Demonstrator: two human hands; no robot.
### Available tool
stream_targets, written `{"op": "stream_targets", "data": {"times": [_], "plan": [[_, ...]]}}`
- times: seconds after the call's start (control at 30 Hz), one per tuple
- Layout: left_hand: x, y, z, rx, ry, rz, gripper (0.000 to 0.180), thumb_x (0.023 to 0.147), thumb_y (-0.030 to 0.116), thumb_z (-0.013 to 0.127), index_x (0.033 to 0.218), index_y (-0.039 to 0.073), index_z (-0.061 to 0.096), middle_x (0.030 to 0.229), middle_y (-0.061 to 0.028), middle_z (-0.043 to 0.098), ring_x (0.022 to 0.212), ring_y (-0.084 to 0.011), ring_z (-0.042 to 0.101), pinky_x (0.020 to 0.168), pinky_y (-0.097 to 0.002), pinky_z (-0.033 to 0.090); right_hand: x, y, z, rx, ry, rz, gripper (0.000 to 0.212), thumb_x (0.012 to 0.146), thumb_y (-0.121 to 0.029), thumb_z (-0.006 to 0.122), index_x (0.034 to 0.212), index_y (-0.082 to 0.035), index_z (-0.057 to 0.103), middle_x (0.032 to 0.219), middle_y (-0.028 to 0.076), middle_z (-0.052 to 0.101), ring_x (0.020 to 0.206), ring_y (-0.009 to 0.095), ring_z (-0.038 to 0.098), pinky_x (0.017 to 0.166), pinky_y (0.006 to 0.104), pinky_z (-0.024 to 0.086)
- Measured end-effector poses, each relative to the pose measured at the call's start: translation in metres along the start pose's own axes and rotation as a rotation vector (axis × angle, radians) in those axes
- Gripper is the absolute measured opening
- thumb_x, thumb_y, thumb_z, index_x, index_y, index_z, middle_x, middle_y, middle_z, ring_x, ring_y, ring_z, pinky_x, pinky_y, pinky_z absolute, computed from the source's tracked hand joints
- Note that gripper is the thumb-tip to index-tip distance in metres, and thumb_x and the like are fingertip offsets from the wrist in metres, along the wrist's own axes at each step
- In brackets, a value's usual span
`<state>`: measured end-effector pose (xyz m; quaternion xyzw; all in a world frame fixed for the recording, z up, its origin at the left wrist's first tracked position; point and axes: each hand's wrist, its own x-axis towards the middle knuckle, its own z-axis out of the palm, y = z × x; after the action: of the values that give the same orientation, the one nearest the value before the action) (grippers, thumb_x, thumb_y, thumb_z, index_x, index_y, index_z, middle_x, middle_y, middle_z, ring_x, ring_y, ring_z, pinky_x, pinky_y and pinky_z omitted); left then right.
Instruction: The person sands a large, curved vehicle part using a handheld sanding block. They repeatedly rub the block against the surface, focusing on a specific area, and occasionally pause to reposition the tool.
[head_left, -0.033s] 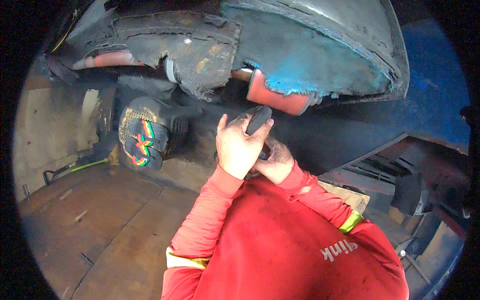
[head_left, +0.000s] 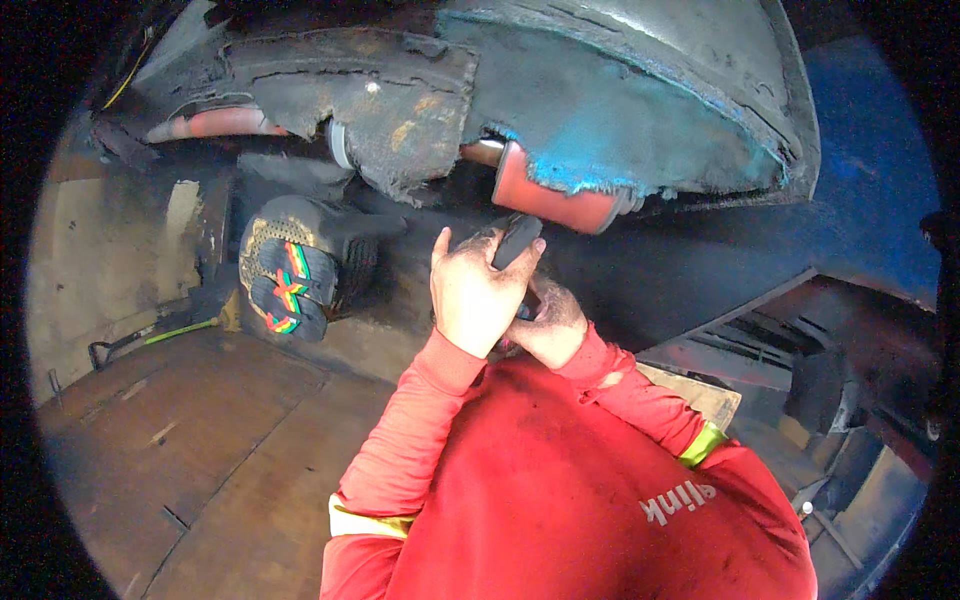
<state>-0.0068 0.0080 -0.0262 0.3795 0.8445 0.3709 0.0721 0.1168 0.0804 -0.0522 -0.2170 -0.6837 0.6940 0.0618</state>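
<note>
In front of my chest, my left hand (head_left: 477,297) is closed round a dark, rounded oblong piece (head_left: 516,242), which stands up between the thumb and fingers. Its exact kind does not show. Just below and to the right, my right hand (head_left: 555,322) is curled behind the left, with most of its fingers hidden. A small bluish part shows by its fingertips, too little to name. Both hands carry dark grime. Beyond them hangs a red cylinder (head_left: 556,190), partly covered by ragged dark sheeting (head_left: 640,120) with blue colouring, close above the oblong piece.
At left, black sandals (head_left: 308,270) with red, yellow and green straps rest against a round perforated form (head_left: 268,235). A green-handled tool (head_left: 180,331) lies on the brown floor (head_left: 230,440). A dark blue structure with an opening (head_left: 770,340) stands at right.
</note>
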Motion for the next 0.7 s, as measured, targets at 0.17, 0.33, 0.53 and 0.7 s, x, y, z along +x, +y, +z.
{"op": "stream_targets", "data": {"times": [0.17,0.33,0.53,0.7], "plan": [[0.018,-0.001,0.028,0.028,-0.074,-0.23,0.044,0.08,0.044,0.074,0.086,0.0,0.071,0.074,-0.0239,0.067,0.07,-0.0415,0.067,0.064,-0.0493,0.053,0.017,0.011,-0.019,-0.062,0.017,0.115,0.053,0.075,-0.014,0.077,0.122,0.003,0.059,0.105,0.011,0.069,0.089,0.017,0.067,0.081,0.0311,0.053],[0.015,0.0,0.053,-0.304,-0.049,-0.332,0.037,0.083,0.036,0.075,0.09,0.0,0.071,0.078,-0.023,0.068,0.075,-0.0379,0.07,0.066,-0.0427,0.053,0.023,0.017,-0.041,-0.155,-0.024,0.158,0.06,0.077,-0.02,0.073,0.129,0.004,0.053,0.117,0.02,0.064,0.101,0.028,0.063,0.089,0.0374,0.05],[-0.017,-0.006,0.018,-0.747,-0.141,-0.364,0.033,0.087,0.02,0.076,0.111,-0.002,0.07,0.108,-0.0169,0.072,0.097,-0.0181,0.07,0.083,-0.0304,0.053,0.001,0.008,-0.006,-0.823,0.213,-0.357,0.065,0.081,-0.02,0.066,0.14,-0.001,0.047,0.15,0.029,0.037,0.14,0.047,0.034,0.113,0.0519,0.032],[-0.015,-0.005,-0.008,-0.451,-0.106,-0.229,0.045,0.085,0.033,0.078,0.11,-0.003,0.069,0.096,-0.0213,0.072,0.089,-0.024,0.072,0.078,-0.0344,0.055,0.001,0.013,0.008,-0.926,0.257,-0.364,0.069,0.075,-0.012,0.071,0.139,-0.001,0.048,0.15,0.029,0.036,0.14,0.046,0.036,0.11,0.0496,0.036]]}}
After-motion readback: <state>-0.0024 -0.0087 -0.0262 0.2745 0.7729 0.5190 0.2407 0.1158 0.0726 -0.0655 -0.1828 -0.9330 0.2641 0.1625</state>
